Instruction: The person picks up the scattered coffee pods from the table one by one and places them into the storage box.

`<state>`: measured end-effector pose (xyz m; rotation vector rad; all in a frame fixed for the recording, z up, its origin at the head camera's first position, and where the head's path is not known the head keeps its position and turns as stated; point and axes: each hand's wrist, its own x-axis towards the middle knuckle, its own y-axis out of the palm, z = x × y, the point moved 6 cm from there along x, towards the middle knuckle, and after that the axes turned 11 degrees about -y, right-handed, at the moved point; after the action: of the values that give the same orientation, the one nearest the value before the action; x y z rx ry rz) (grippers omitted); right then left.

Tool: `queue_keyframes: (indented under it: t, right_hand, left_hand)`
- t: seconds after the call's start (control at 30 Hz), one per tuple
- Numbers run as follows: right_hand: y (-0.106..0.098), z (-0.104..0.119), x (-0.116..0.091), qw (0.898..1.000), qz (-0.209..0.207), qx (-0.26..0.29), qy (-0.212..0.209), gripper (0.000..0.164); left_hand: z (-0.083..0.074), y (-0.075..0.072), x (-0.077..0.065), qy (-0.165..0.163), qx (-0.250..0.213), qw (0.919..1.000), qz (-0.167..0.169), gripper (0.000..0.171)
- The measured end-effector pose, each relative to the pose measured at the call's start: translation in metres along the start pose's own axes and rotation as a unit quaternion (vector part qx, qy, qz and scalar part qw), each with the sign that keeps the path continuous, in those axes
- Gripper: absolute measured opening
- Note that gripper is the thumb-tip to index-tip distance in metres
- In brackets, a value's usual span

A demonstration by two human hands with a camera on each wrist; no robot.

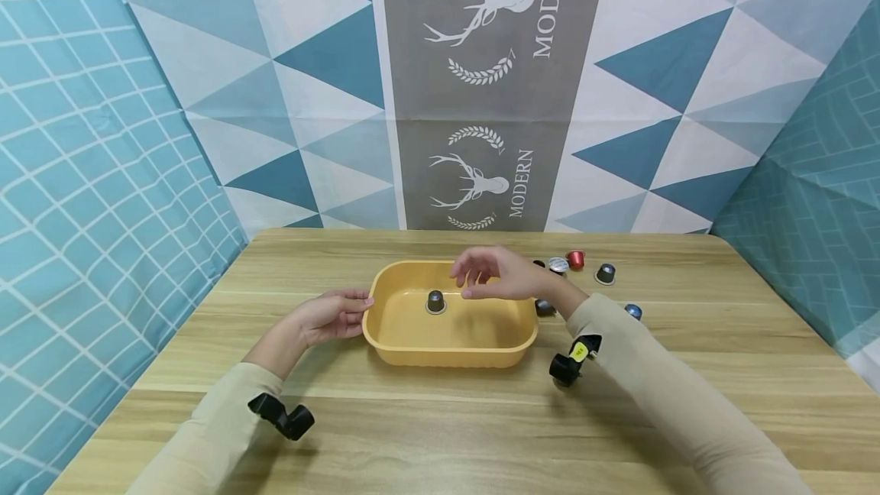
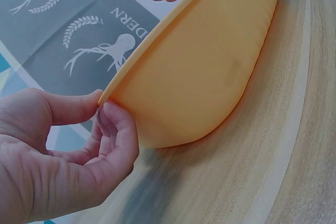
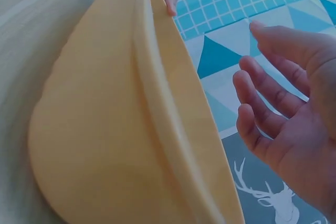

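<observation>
A shallow yellow-orange plastic tub with rounded corners stands on the wooden table. Inside it, a dark coffee capsule rests upright on its wide foil rim. My left hand pinches the tub's left rim; the left wrist view shows the thumb on the rim and the fingers curled below it. Over the tub's right half hovers my right hand, its fingers loosely bent. The right wrist view shows nothing between those fingers, which are apart from the tub wall.
Several coffee capsules lie right of the tub: a red one, a silver-lidded one, a dark one and a blue one. Another dark capsule sits close to the tub's right end. Patterned cloth hangs behind the table.
</observation>
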<state>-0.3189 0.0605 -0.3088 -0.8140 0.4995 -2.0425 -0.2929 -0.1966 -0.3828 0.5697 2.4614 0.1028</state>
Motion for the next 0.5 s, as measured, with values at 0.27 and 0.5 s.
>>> queue_keyframes:
  t: [0.27, 0.5]
  right_hand:
    - [-0.004, -0.002, -0.016, 0.999, -0.017, 0.036, 0.022, 0.03]
    - [-0.009, -0.001, -0.032, 0.998, -0.031, 0.047, 0.015, 0.033]
  left_hand:
    - [0.001, -0.001, 0.0, 0.002, 0.001, 1.0, 0.002, 0.009]
    - [0.0, -0.001, 0.0, 0.007, 0.003, 1.0, 0.005, 0.009]
